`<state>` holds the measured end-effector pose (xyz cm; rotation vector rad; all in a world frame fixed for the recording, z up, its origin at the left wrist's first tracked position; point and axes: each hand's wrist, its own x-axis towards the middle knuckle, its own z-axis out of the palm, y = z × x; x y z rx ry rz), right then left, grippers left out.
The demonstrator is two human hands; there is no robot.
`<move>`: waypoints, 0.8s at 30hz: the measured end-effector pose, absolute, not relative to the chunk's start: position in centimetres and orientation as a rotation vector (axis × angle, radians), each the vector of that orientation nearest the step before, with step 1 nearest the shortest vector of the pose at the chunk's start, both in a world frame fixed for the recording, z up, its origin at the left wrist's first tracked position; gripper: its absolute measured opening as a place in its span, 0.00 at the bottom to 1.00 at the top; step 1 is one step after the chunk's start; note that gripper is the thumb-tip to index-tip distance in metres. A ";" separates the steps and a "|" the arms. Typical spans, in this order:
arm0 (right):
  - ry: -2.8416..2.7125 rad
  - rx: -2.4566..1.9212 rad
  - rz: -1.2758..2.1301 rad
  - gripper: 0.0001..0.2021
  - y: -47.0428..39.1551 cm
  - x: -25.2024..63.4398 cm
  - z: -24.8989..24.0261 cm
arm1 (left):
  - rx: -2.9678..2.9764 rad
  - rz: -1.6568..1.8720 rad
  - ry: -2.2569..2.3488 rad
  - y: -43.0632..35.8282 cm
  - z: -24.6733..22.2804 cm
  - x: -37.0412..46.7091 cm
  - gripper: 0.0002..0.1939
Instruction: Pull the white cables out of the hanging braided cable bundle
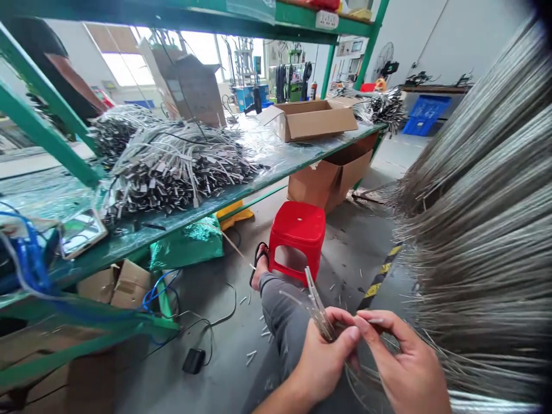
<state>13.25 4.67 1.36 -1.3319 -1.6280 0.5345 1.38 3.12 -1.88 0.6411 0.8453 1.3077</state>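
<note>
My left hand is closed around a small bundle of thin grey wires, whose ends stick up above the fist. Right beside it, my right hand pinches a short pale wire end between thumb and forefinger. The fingertips of both hands nearly touch, and thin strands trail down below them. A huge mass of long silvery wires hangs at the right, close to my right hand.
A red stool stands ahead on the floor. The green workbench bears piled cables and an open cardboard box. Another person's arm shows at the upper left. A black adapter lies on the floor.
</note>
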 end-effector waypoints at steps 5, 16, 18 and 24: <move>-1.767 -1.174 0.263 0.03 4.1 13.4 1.6 | 0.640 1.305 0.866 3.2 -1.8 1.5 0.23; -1.804 -1.091 0.279 0.14 2.4 13.4 0.8 | 0.603 1.301 0.913 3.2 -0.4 1.1 0.18; -1.592 -1.208 0.496 0.08 2.5 13.0 1.0 | 0.617 1.284 0.888 3.3 -0.4 1.0 0.17; -0.887 -1.239 1.214 0.12 3.6 12.1 2.0 | 0.665 1.235 0.834 3.3 -0.8 0.8 0.13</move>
